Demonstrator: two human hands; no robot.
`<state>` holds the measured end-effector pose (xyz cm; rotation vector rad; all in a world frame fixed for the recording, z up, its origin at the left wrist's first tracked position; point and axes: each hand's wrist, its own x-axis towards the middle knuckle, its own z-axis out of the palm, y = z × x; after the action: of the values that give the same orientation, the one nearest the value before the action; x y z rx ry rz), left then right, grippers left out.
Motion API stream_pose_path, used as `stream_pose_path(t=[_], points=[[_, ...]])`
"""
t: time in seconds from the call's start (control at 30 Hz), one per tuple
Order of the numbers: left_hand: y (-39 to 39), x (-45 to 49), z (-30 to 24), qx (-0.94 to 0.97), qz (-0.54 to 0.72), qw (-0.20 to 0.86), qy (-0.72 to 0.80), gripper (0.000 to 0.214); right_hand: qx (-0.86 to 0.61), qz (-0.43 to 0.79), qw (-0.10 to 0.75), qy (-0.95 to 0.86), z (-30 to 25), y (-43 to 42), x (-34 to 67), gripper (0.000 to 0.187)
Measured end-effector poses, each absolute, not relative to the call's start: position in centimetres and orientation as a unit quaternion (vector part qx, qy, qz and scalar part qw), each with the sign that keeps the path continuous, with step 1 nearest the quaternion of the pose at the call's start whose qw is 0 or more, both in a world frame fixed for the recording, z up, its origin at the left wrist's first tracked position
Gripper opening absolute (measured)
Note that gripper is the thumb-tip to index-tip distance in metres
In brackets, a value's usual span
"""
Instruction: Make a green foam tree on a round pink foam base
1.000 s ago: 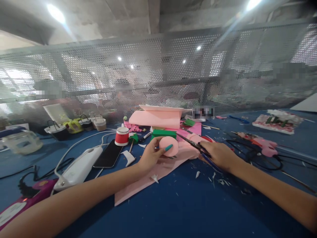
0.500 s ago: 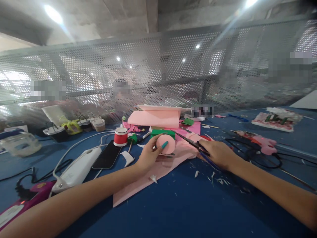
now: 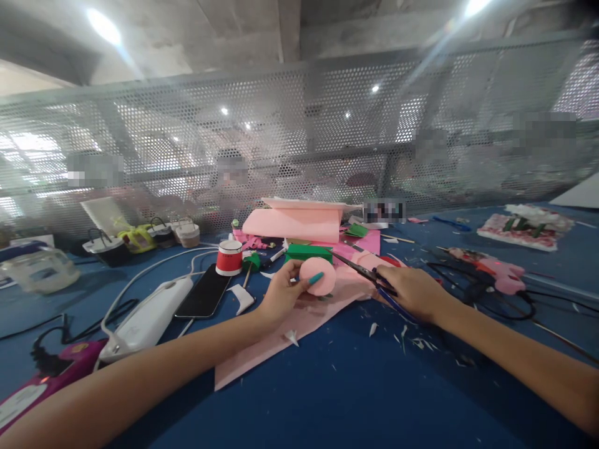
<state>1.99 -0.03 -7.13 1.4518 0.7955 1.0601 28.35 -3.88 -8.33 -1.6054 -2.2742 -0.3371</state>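
My left hand (image 3: 281, 294) pinches a round pink foam disc (image 3: 318, 276) between thumb and fingers, held upright just above a pink foam sheet (image 3: 285, 330) on the blue table. My right hand (image 3: 409, 290) grips black scissors (image 3: 360, 268); their blades point left toward the disc and stop a little short of it. Small white and pink scraps lie around both hands.
A black phone (image 3: 204, 292), a white device with cables (image 3: 150, 318) and a red-and-white cup (image 3: 229, 257) lie left of my hands. Folded pink foam (image 3: 294, 223) and a green block (image 3: 309, 252) sit behind. A glue gun (image 3: 486, 271) lies right. A perforated metal screen (image 3: 299, 143) bounds the table.
The disc in my left hand has shifted slightly, up and then back down. The scissors hand has stayed almost still.
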Motion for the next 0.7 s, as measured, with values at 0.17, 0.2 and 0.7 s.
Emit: stream_pose_path(t=[0.17,0.2,0.7], points=[[0.1,2.0,-6.9,0.603,0.469,0.548,0.341,0.069,-0.565,-0.124,0.168,-0.798,-8.3,-3.9,28.3,0.032],[0.1,2.0,-6.9,0.601,0.47,0.55,0.34,0.067,-0.566,-0.125,0.167,-0.798,-8.3,-3.9,28.3,0.032],[0.9,1.6,-7.8,0.596,0.48,0.535,0.358,0.072,-0.56,-0.12,0.167,-0.802,-8.0,-4.1,28.2,0.031]])
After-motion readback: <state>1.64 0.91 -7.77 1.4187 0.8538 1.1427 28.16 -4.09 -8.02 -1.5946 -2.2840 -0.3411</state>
